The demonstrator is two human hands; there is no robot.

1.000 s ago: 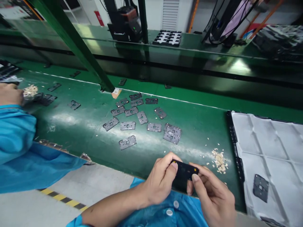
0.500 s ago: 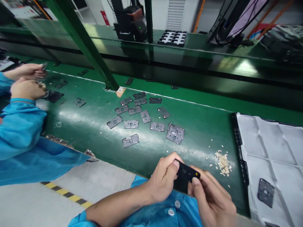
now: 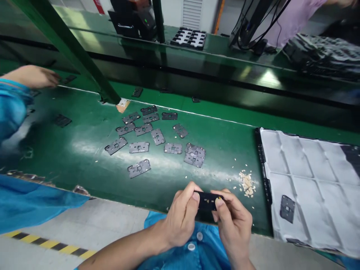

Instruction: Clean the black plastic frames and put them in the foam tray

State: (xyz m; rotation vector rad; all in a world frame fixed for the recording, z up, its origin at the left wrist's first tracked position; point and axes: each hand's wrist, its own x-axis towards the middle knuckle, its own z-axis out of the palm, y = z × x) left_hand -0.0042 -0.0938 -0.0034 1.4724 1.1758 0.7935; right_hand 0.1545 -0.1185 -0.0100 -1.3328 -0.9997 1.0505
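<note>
No text, brand or number was legible. Red panel (image 3: 98, 6), cut off by the top edge, was too blurred to read. Marks on the held black plate (image 3: 206, 202) were too small to make out. Floor tape (image 3: 50, 244) carried yellow-black warning stripes.

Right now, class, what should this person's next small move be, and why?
The right hand should probably press its thumb along the yellow patch on the dark part: the thumb's tip sits at that patch, while the left hand grips the part's other end.
</note>
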